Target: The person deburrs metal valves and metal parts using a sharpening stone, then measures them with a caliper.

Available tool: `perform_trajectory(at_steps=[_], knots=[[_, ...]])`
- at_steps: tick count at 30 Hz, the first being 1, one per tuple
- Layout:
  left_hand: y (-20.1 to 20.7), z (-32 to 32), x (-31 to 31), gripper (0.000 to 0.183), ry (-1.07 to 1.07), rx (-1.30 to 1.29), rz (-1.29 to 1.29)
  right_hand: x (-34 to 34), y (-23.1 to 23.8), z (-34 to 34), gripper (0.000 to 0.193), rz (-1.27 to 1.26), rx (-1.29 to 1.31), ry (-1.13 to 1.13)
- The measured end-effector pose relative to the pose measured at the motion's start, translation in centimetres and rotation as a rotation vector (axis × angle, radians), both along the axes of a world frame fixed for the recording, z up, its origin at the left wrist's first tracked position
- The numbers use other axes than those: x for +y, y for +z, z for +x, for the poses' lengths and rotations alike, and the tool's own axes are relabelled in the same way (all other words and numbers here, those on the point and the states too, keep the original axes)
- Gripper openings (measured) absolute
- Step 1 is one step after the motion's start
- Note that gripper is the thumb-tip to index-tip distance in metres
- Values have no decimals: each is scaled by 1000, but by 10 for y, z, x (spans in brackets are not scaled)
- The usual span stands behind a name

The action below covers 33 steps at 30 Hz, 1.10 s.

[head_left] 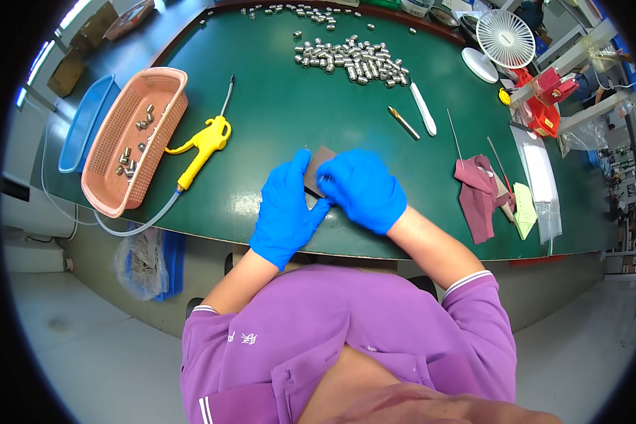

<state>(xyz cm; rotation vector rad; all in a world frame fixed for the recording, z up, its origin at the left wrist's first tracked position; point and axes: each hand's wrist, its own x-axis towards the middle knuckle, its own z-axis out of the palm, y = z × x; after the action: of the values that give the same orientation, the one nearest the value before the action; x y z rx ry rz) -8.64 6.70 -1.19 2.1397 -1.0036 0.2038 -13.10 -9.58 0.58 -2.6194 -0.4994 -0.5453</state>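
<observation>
Both my hands wear blue gloves and meet near the table's front edge. Between them lies a flat brown-grey piece (321,164) with a dark near edge, which looks like an abrasive sheet or pad. My left hand (284,212) holds its left side, the index finger along it and the thumb at its near edge. Over its right part, my right hand (364,189) is closed in a pinch. A small pale glint shows by those fingertips, but the glove hides most of what they hold.
A pile of small metal cylinders (353,60) lies at the back. At left are a pink basket (95,166) with several cylinders, a blue basket (78,134) and a yellow air gun (206,141). Rightward lie a drill bit (403,122), white-handled tool (424,109), maroon cloth (475,198) and fan (505,39).
</observation>
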Motion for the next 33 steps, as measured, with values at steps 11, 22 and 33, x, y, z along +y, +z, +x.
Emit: perform_trajectory(at_steps=[11, 22, 33], knots=[[0, 0, -1, 75, 38, 28, 15, -11, 1, 10, 14, -25, 67, -243], [0, -3, -3, 75, 35, 22, 55, 2, -1, 4, 14, -101, 55, -87], [-3, -2, -4, 74, 44, 36, -1, -14, 2, 9, 13, -6, -1, -309]])
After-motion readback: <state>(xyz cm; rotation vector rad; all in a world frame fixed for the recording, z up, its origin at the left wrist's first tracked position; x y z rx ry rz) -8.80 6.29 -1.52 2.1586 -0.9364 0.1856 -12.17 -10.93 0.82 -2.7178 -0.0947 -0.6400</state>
